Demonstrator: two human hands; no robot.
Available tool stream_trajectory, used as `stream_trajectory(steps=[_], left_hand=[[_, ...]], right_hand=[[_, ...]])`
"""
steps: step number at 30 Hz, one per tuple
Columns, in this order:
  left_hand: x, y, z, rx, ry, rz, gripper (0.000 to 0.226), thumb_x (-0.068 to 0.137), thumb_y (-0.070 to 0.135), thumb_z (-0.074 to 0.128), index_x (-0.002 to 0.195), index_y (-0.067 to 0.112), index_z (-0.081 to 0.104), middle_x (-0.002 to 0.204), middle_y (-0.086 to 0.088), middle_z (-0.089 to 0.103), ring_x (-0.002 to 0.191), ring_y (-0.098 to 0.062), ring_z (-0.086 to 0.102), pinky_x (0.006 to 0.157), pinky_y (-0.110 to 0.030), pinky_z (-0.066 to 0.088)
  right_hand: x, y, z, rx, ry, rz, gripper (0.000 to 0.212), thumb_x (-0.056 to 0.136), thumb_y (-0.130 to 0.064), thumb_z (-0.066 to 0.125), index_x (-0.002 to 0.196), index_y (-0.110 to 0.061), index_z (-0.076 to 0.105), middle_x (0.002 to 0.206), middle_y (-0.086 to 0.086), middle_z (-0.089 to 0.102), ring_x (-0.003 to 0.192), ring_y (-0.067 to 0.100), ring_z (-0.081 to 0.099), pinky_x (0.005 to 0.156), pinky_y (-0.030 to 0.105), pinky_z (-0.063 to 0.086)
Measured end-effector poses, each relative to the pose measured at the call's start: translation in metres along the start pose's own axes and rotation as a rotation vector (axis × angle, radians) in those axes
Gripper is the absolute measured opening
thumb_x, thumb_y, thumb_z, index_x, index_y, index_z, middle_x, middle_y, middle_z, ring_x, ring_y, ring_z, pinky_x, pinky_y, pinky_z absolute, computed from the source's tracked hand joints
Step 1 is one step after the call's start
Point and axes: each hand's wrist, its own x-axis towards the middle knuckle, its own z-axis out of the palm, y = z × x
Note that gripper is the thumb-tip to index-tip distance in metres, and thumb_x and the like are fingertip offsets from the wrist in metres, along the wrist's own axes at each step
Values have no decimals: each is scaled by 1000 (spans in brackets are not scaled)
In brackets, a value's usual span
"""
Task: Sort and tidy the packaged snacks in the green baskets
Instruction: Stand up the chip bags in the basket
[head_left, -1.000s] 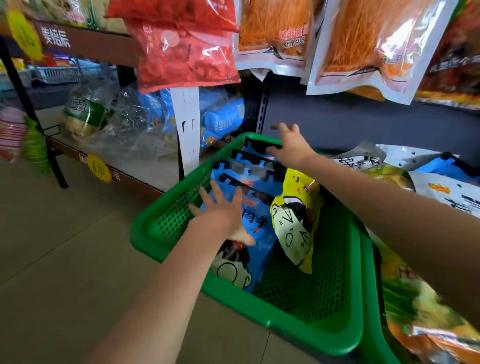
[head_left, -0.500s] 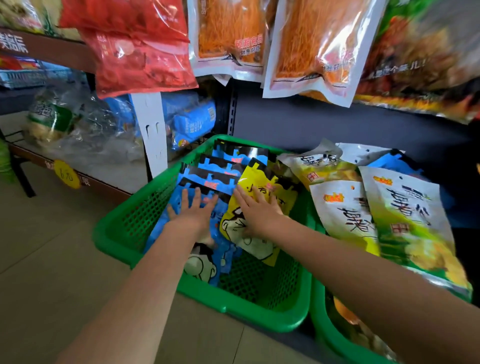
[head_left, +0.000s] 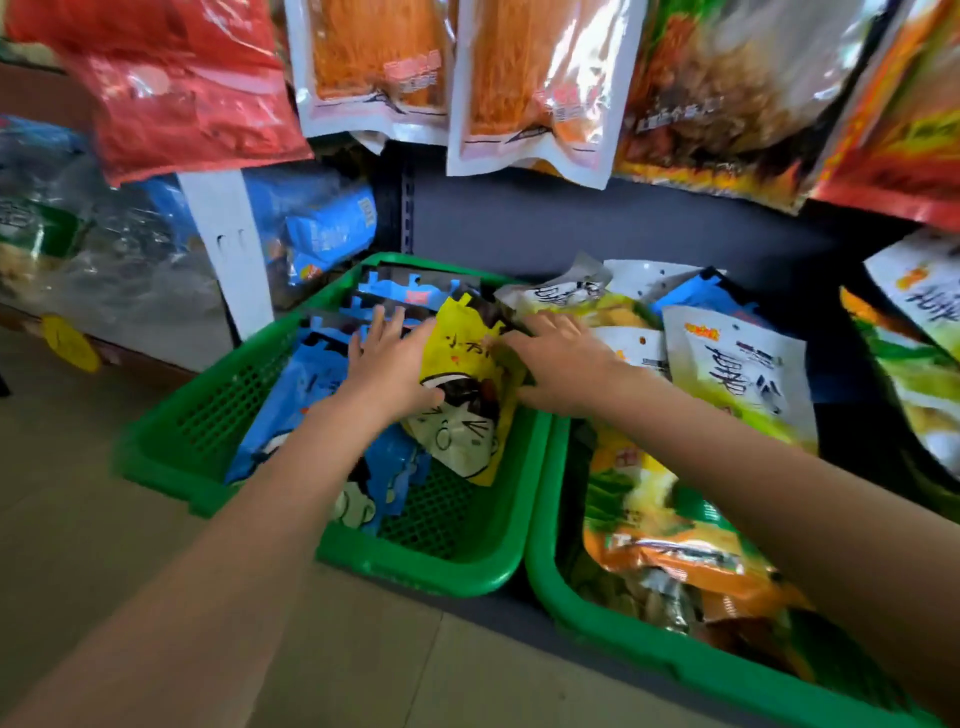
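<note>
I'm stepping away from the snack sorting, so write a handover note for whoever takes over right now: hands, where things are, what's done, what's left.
Left hand: fingers straight, lying across the blue packets and the left edge of the yellow packet.
Right hand: at the yellow packet's right edge; grip unclear.
Left green basket: blue packets stacked on its left side, one yellow packet tilted on its right side.
Right green basket: mixed green and orange packets piled loosely.
Done: blue packets roughly lined up.
Left: place the yellow packet, tidy the right basket.

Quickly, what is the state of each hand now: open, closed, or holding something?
Left hand: open, fingers straight, resting on the yellow snack packet.
Right hand: on the same packet's right edge; whether it pinches it cannot be told.
</note>
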Motion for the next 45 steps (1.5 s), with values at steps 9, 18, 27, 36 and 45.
stream_trajectory(steps=[9, 18, 27, 36, 45], left_hand=[[12, 145, 3, -175, 16, 321, 69, 93, 40, 50, 149, 29, 12, 158, -9, 5, 145, -30, 1, 117, -43, 12], [19, 165, 10, -19, -96, 348, 67, 77, 69, 50, 137, 41, 39, 149, 1, 28, 136, -31, 25, 110, -47, 25], [14, 172, 13, 10, -158, 359, 46, 76, 60, 62, 118, 41, 58, 106, 3, 30, 125, -26, 30, 96, -43, 30], [5, 159, 20, -136, -175, 409, 53, 79, 40, 70, 128, 33, 53, 140, 2, 30, 137, -27, 17, 115, -37, 13], [-8, 170, 16, -562, -221, 387, 76, 84, 38, 65, 147, 28, 22, 157, 3, 11, 143, -11, 12, 115, -27, 14]], right_hand=[[-61, 143, 5, 354, 13, 452, 56, 93, -31, 51, 143, -16, 32, 147, 10, 33, 134, 30, 35, 109, 42, 29], [-65, 176, -1, 366, -122, 398, 30, 92, -31, 53, 98, -5, 68, 92, 9, 66, 88, 18, 56, 71, 24, 35], [-51, 181, 28, 653, -107, 854, 92, 79, -51, 65, 147, -13, 16, 153, 16, 11, 137, 35, 23, 110, 37, 24], [-72, 158, 0, 1013, 593, 906, 72, 81, 4, 61, 141, -21, 30, 136, 13, 33, 88, 22, 45, 76, 26, 47], [-149, 148, -85, 1505, 907, 669, 9, 77, 2, 61, 75, -6, 62, 72, 15, 59, 58, 23, 54, 55, 27, 46]])
